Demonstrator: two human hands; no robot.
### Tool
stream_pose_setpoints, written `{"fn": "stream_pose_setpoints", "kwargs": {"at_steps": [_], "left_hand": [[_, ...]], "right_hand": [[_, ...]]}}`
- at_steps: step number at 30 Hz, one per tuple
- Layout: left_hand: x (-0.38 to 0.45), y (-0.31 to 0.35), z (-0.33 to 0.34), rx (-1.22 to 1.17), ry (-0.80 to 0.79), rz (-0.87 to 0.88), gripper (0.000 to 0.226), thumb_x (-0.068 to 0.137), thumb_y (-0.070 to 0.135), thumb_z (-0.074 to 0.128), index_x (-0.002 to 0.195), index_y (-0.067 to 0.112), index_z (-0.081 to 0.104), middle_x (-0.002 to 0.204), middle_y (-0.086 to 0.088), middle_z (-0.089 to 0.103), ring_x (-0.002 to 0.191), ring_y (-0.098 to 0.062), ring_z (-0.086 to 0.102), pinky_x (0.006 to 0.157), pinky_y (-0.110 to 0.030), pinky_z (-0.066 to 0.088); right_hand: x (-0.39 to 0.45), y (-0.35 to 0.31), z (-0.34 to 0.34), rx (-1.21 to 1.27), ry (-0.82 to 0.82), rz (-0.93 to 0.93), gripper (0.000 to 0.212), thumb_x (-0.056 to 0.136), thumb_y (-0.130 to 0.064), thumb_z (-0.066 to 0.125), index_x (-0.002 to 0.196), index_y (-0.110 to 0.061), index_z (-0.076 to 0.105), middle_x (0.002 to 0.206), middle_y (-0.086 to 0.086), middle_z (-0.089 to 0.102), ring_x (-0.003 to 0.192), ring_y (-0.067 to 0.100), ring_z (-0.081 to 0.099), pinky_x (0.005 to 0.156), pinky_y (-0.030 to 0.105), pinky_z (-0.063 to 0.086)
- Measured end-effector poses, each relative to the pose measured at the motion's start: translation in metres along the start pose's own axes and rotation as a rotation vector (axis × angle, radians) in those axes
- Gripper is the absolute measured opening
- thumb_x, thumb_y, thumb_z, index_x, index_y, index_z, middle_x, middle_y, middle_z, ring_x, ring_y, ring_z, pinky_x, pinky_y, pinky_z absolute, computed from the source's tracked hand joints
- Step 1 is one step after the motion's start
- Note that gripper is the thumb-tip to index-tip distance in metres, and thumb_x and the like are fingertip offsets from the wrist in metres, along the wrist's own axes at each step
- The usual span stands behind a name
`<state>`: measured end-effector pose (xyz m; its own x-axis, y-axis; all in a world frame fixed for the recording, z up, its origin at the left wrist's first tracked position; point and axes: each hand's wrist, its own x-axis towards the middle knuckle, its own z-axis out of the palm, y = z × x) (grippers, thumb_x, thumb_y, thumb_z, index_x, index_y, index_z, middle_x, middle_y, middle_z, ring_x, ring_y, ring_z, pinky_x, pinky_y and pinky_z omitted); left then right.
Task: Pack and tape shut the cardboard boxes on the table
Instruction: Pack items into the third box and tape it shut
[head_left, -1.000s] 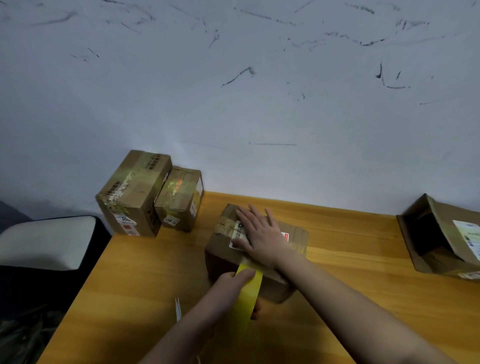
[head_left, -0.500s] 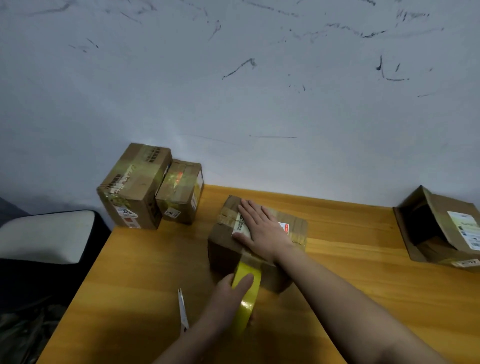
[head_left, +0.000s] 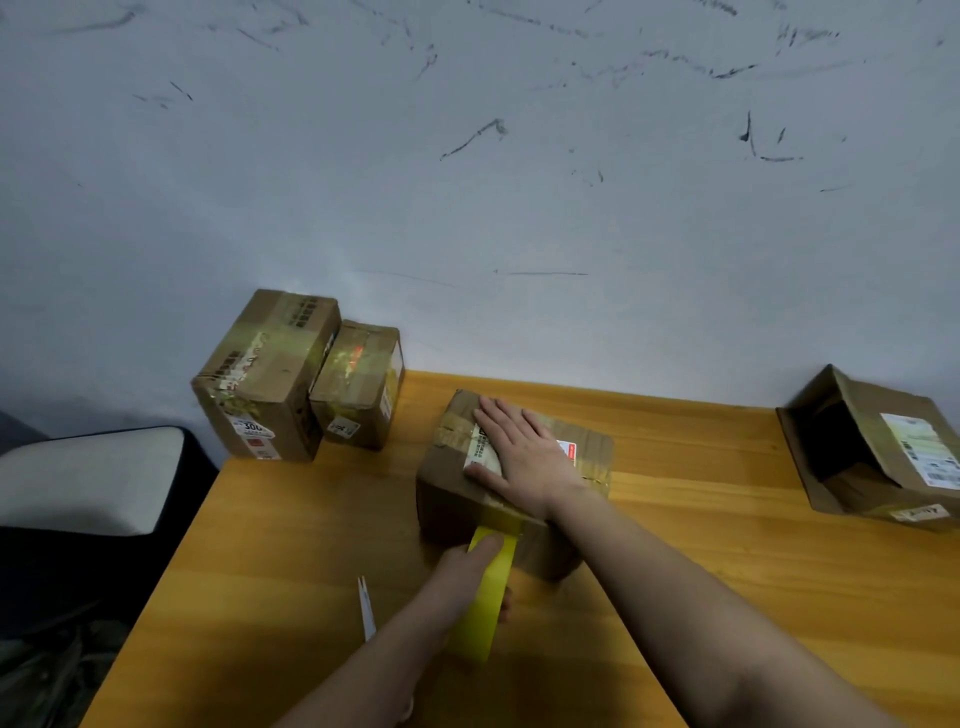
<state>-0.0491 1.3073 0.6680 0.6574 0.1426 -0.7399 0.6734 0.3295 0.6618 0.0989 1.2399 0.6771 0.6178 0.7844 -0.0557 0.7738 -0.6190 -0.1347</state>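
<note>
Orange-brown wooden surface (head_left: 701, 571) runs against a scuffed white wall (head_left: 467, 182). Brown cardboard box lying on its side with open flaps (head_left: 878, 457) sits at the far right edge. Tall taped brown cardboard box (head_left: 260, 379) stands at the back left corner, a smaller taped cardboard box (head_left: 358, 387) touching its right side. Closed brown cardboard box with a white shipping label (head_left: 498, 483) sits mid-surface. Right hand (head_left: 524, 457) lies flat on its top, fingers straight and together, palm pressing the label area, nothing gripped. Left hand (head_left: 467, 571) has its grip closed round a yellow tape roll (head_left: 488, 592) just in front of the box, thumb along the strip where it runs up the box's near face to the top edge. Small pale scissors (head_left: 367, 608) lie on the surface just left of the left forearm.
</note>
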Motion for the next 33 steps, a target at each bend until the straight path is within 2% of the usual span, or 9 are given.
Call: {"fn": "stream_pose_setpoints", "kwargs": {"at_steps": [4, 9, 11, 15, 19, 22, 25, 28, 33], "left_hand": [[-0.002, 0.001, 0.001, -0.006, -0.018, -0.013, 0.037, 0.099, 0.029, 0.047, 0.100, -0.007, 0.055, 0.060, -0.016, 0.060, 0.041, -0.020, 0.058, 0.042, -0.024, 0.048], [-0.009, 0.007, -0.003, 0.014, -0.056, -0.042, 0.043, 0.097, 0.032, 0.051, 0.108, -0.009, 0.056, 0.064, -0.018, 0.060, 0.046, -0.021, 0.060, 0.043, -0.024, 0.050], [-0.011, 0.009, -0.004, -0.011, -0.060, -0.028, 0.036, 0.098, 0.029, 0.049, 0.100, -0.006, 0.056, 0.061, -0.019, 0.059, 0.043, -0.022, 0.060, 0.042, -0.024, 0.050], [-0.013, 0.015, -0.006, 0.008, -0.067, -0.011, 0.036, 0.098, 0.029, 0.047, 0.091, -0.006, 0.056, 0.053, -0.018, 0.061, 0.042, -0.024, 0.061, 0.043, -0.024, 0.051], [-0.018, 0.033, -0.015, 0.124, -0.044, 0.020, 0.049, 0.098, 0.036, 0.049, 0.120, -0.008, 0.052, 0.067, -0.015, 0.065, 0.053, -0.025, 0.064, 0.050, -0.026, 0.054], [-0.036, 0.059, -0.027, 0.291, -0.088, 0.092, 0.045, 0.096, 0.041, 0.048, 0.121, 0.005, 0.057, 0.086, -0.009, 0.062, 0.066, -0.019, 0.064, 0.063, -0.027, 0.054], [-0.056, 0.086, -0.040, 0.572, -0.111, 0.214, 0.029, 0.089, 0.051, 0.056, 0.099, 0.024, 0.055, 0.099, -0.002, 0.058, 0.076, -0.008, 0.061, 0.076, -0.026, 0.051], [-0.061, 0.104, -0.043, 0.697, -0.102, 0.349, 0.066, 0.060, 0.068, 0.062, 0.108, 0.022, 0.057, 0.108, 0.001, 0.060, 0.097, -0.016, 0.059, 0.092, -0.038, 0.050], [-0.045, 0.096, -0.029, 0.802, -0.165, 0.477, 0.068, 0.066, 0.067, 0.062, 0.101, 0.010, 0.065, 0.094, -0.001, 0.063, 0.085, -0.012, 0.058, 0.078, -0.032, 0.047]], "right_hand": [[-0.029, -0.015, 0.005, -0.059, 0.287, 0.031, 0.046, 0.086, -0.042, 0.058, 0.123, -0.014, 0.059, 0.126, 0.005, 0.059, 0.115, 0.025, 0.059, 0.089, 0.036, 0.050], [-0.063, -0.010, 0.022, -0.082, 0.078, 0.066, 0.080, 0.094, -0.067, 0.012, 0.151, -0.014, 0.029, 0.158, 0.000, 0.022, 0.147, 0.019, 0.019, 0.120, 0.037, 0.020], [-0.058, -0.004, 0.020, -0.086, 0.016, 0.042, 0.085, 0.090, -0.070, 0.013, 0.153, -0.014, 0.017, 0.160, 0.000, 0.009, 0.148, 0.019, 0.007, 0.120, 0.039, 0.011], [-0.050, -0.003, 0.014, -0.103, -0.036, 0.090, 0.082, 0.087, -0.064, 0.021, 0.147, -0.011, 0.036, 0.155, 0.004, 0.029, 0.142, 0.023, 0.031, 0.113, 0.041, 0.032], [-0.043, -0.013, 0.000, -0.055, -0.033, 0.149, 0.089, 0.083, -0.066, 0.002, 0.154, -0.013, 0.013, 0.162, 0.001, 0.007, 0.149, 0.019, 0.010, 0.119, 0.032, 0.012], [-0.045, -0.018, -0.018, 0.017, -0.061, 0.251, 0.071, 0.098, -0.059, 0.022, 0.154, -0.015, 0.016, 0.162, 0.001, 0.012, 0.148, 0.018, 0.016, 0.115, 0.031, 0.019], [-0.052, -0.014, -0.024, 0.217, -0.135, 0.397, 0.060, 0.099, -0.055, 0.031, 0.146, -0.017, 0.034, 0.152, 0.007, 0.038, 0.134, 0.027, 0.041, 0.100, 0.036, 0.037], [-0.057, -0.004, -0.010, 0.532, -0.217, 0.474, 0.049, 0.102, -0.045, 0.033, 0.137, -0.015, 0.050, 0.142, 0.011, 0.051, 0.127, 0.029, 0.049, 0.097, 0.034, 0.041], [-0.082, -0.009, 0.024, 0.929, -0.183, 0.469, 0.033, 0.104, -0.018, 0.034, 0.128, -0.008, 0.055, 0.139, 0.011, 0.052, 0.122, 0.017, 0.047, 0.093, 0.022, 0.037]]}}
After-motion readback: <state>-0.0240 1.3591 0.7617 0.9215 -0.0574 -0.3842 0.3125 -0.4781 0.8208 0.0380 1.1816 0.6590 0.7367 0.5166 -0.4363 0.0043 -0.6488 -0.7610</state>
